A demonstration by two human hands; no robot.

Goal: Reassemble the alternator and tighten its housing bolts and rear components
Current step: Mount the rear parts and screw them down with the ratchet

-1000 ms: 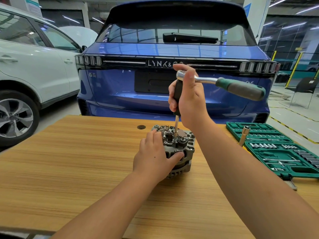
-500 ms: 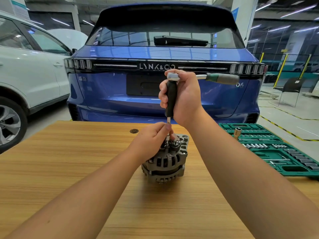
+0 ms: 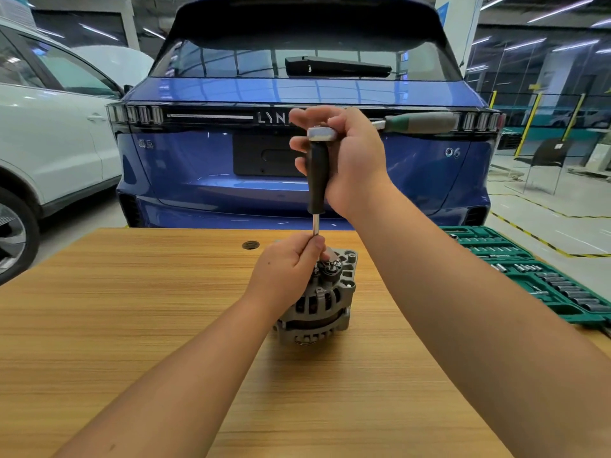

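The alternator point(image 3: 319, 300) stands on the wooden table point(image 3: 132, 309), rear end up. The left hand point(image 3: 287, 269) pinches the driver's steel shaft point(image 3: 316, 226) just above it — the right hand point(image 3: 347, 157) grips the black extension handle point(image 3: 317, 176) under the ratchet point(image 3: 420, 122).

Alternator point(image 3: 317, 302): grey metal, round, ribbed sides with dark slots, stands upright on wooden table, back end up. Small bolts and nuts on top, partly hidden.

Driver tool point(image 3: 316, 175): black handle, thin shiny shaft, stands straight up over alternator top. Tip down among top bolts; exact bolt cannot tell.

Ratchet point(image 3: 420, 122): silver head sits on top of black handle, green-grey grip sticks out level to right.

Socket set point(image 3: 529, 279): green tray, open, many shiny sockets in rows, on table well right of alternator.
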